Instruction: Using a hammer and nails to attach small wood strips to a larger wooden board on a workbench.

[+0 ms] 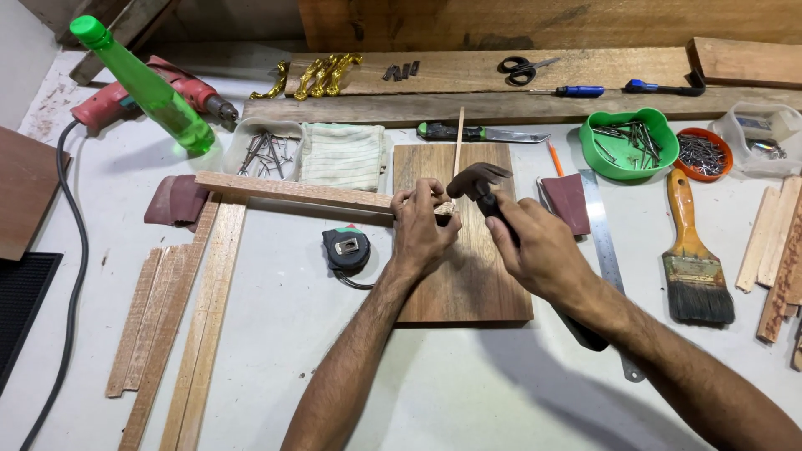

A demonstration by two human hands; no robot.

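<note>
The wooden strip [313, 193] is pinned onto the board [468, 242] by the left hand [422, 230] (fingers pinching), steadying it; the claw hammer [484, 185] is gripped by the right hand [539, 246].

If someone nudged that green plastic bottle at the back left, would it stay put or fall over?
The green plastic bottle looks tall and narrow and already leans, so it would probably tip easily. Its round body suggests it might then roll toward the red drill beside it. Being see-through plastic, it is likely light.
</note>
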